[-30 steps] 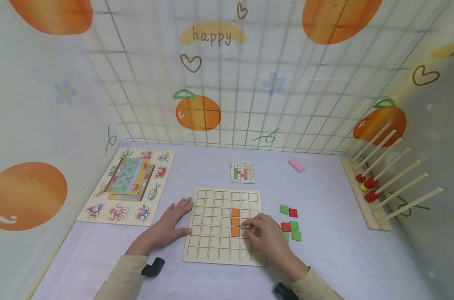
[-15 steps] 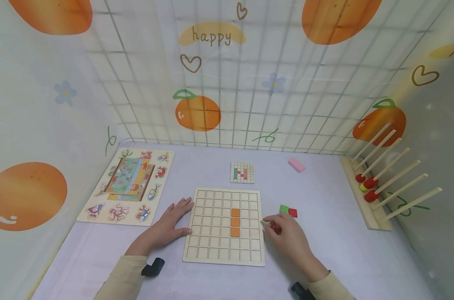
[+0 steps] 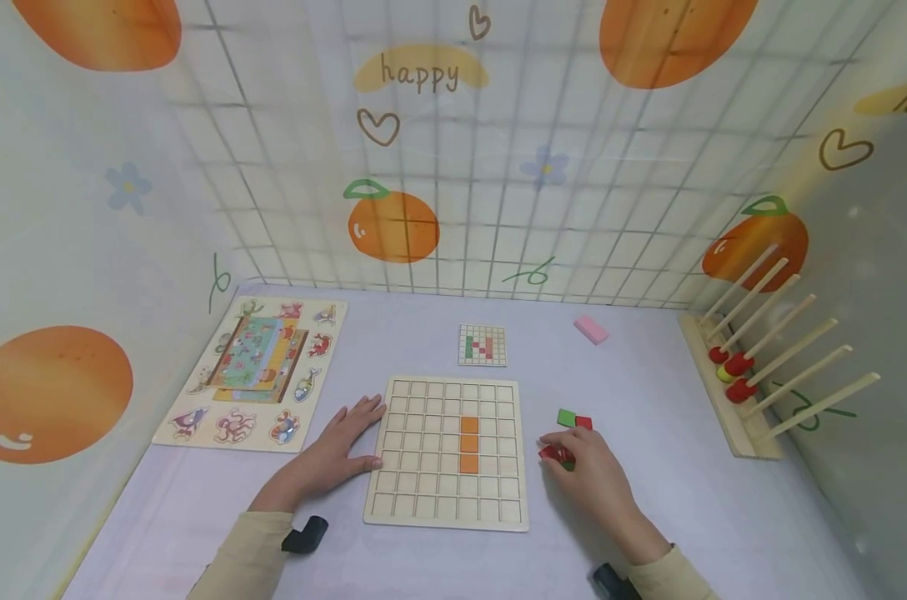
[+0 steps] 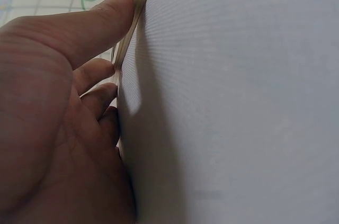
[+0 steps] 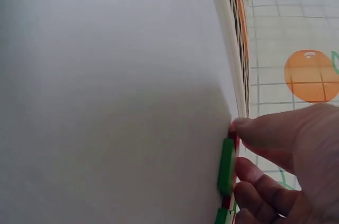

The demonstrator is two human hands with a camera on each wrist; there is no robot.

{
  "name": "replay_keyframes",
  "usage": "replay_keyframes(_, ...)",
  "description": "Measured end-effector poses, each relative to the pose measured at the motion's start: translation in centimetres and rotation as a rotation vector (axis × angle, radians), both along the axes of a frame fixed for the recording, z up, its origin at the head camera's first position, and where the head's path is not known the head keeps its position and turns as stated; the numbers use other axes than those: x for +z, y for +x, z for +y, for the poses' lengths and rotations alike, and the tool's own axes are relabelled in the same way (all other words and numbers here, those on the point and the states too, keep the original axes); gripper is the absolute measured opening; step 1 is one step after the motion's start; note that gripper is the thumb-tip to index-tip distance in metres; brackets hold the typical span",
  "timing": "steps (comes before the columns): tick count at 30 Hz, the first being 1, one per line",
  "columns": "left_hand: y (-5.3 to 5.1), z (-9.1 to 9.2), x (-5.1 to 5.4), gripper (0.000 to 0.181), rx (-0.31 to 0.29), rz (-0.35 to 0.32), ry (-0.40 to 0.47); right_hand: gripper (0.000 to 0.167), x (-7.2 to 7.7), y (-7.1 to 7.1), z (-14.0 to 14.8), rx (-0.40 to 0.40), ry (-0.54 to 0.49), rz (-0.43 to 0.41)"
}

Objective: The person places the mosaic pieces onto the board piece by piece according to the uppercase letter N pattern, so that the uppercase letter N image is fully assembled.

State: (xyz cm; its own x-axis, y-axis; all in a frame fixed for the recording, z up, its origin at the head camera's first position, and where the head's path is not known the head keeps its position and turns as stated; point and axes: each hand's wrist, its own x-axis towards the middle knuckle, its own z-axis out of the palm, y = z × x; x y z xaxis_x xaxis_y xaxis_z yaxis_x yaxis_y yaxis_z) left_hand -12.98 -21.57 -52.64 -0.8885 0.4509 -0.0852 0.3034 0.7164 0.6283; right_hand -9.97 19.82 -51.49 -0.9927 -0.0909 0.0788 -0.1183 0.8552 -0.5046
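Note:
A square wooden grid board (image 3: 423,417) lies on the table with three orange tiles (image 3: 469,444) in one column. Resting against its left edge, my left hand (image 3: 333,454) has its fingers spread; in the left wrist view the thumb (image 4: 98,23) touches the board's side. To the right of the board, my right hand (image 3: 592,475) has thumb and forefinger at opposite edges of a red tile (image 3: 548,452). The right wrist view shows the thumb on a red tile (image 5: 232,130) beside a green tile (image 5: 226,166). The hand partly hides the other tiles.
A small patterned card (image 3: 483,345) lies behind the board, and a pink block (image 3: 591,329) to its right. An animal puzzle board (image 3: 236,425) is at the left, a peg rack with beads (image 3: 757,442) at the right. One green tile (image 3: 566,417) sits behind my right hand.
My right hand has moved right, from above the board to the loose tiles. A pale piece between its fingers half a second ago no longer shows. The left hand has stayed put.

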Motion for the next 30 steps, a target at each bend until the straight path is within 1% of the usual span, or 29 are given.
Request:
replay_keyframes(4, 0.03, 0.0, 0.03, 0.085, -0.001, 0.004, 0.007, 0.028, 0.05, -0.05, -0.11, 0.003, 0.027, -0.013)
replay_keyframes(10, -0.05, 0.05, 0.01, 0.085, 0.001, -0.017, -0.004, 0.028, 0.15, -0.23, -0.47, 0.03, 0.017, -0.007)
replay_keyframes(14, -0.08, 0.06, -0.01, 0.085, -0.004, -0.014, -0.003, 0.026, 0.27, -0.35, -0.57, 0.043, 0.025, 0.002)
replay_keyframes(18, -0.11, 0.06, -0.04, 0.085, -0.002, -0.019, -0.001, 0.024, 0.3, -0.43, -0.67, 0.039, 0.032, -0.017)
replay_keyframes(24, -0.13, 0.14, -0.11, 0.085, 0.0, -0.016, 0.002, 0.029, 0.42, -0.51, -0.78, 0.039, 0.023, -0.055)
replay_keyframes(30, -0.14, 0.09, -0.2, 0.085, 0.002, -0.021, -0.002, 0.03, 0.43, -0.43, -0.69, 0.05, 0.027, -0.048)
